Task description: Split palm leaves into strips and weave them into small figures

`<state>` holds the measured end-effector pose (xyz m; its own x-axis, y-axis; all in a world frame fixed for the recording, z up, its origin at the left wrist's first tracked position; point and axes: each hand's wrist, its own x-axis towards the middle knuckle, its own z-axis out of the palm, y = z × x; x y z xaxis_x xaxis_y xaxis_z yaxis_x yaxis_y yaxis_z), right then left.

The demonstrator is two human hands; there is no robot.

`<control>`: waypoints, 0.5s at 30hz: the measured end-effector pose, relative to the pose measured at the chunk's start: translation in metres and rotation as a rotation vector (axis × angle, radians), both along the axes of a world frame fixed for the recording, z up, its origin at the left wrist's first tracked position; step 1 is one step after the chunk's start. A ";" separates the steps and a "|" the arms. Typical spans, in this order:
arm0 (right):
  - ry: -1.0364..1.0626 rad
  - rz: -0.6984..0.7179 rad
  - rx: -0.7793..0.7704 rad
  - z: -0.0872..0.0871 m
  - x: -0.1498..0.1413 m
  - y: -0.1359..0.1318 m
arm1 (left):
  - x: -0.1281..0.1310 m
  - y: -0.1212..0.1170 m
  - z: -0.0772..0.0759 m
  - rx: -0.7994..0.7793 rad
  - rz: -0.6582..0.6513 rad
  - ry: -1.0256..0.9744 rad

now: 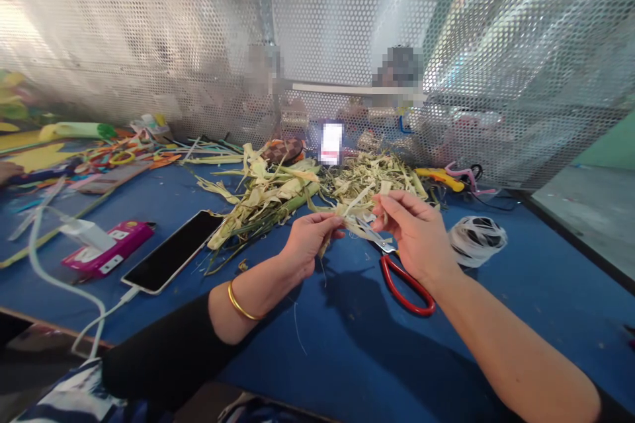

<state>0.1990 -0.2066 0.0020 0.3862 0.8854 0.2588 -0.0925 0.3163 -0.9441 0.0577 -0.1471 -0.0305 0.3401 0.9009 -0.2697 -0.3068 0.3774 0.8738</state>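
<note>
Both hands hover above a blue table (347,344), pinching a pale dried leaf strip (358,217) between them. My left hand (308,238) is closed on the strip's left end, a gold bangle on its wrist. My right hand (414,231) is closed on the right end, fingers curled. Red-handled scissors (403,277) lie on the table just under the right hand. Behind the hands lies a heap of dried husk strips (278,195), with a second heap of thinner shreds (370,178) to its right.
A phone (173,250) on a white cable and a pink power bank (108,248) lie at the left. A roll of white tape (477,238) sits at the right. A perforated metal screen (347,46) stands behind, with people beyond it. Colourful clutter (119,155) fills the far left.
</note>
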 end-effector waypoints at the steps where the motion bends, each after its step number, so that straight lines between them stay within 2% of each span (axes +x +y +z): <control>1: -0.040 -0.017 -0.046 0.000 0.000 0.000 | 0.000 0.000 0.000 0.024 0.010 0.001; 4: -0.148 -0.025 -0.147 -0.002 0.000 0.000 | 0.001 0.000 0.001 0.143 0.022 0.068; 8: -0.248 0.034 -0.235 -0.007 0.003 0.003 | 0.001 -0.004 0.002 0.286 0.026 0.175; 15: -0.363 0.159 -0.315 -0.010 0.002 0.003 | 0.001 -0.005 0.000 0.367 -0.027 0.208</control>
